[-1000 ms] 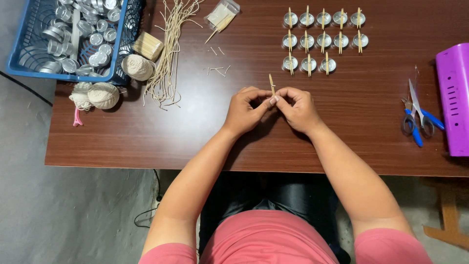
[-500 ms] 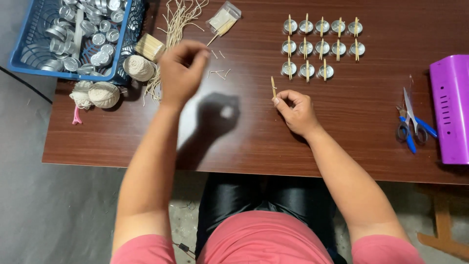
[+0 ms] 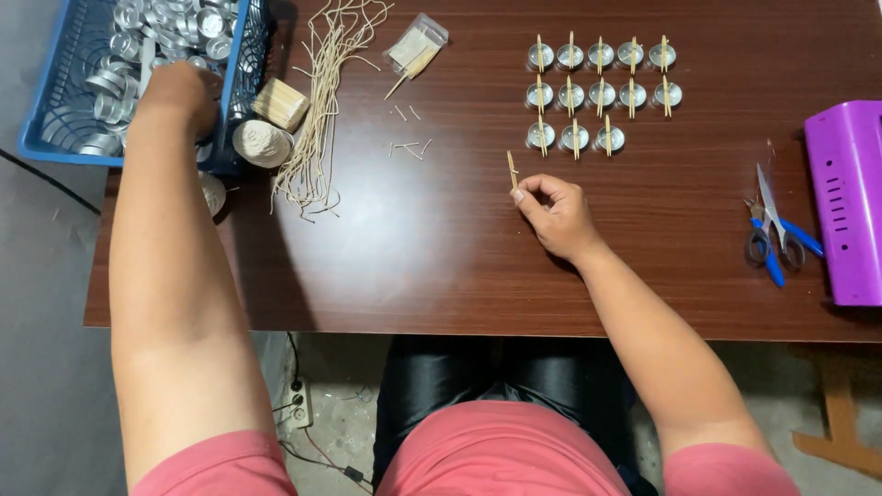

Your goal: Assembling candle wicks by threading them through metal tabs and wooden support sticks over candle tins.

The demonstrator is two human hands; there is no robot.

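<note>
The right hand (image 3: 559, 213) pinched a wooden stick (image 3: 512, 171) upright on the bench (image 3: 386, 248). The left hand (image 3: 179, 92) reached into the blue basket (image 3: 55, 138) of metal cups (image 3: 119, 87), its grip hidden; a cup needed picking next.

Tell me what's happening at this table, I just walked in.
A person sits at a brown table. The right hand pinches a small wooden stick upright on the tabletop, while the left hand reaches into a blue basket of small metal cups. Thirteen metal cups with sticks sit in rows nearby.

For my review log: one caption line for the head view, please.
Left hand reaches into the blue basket of metal cups; right hand holds a small wooden stick upright on the table.
</note>
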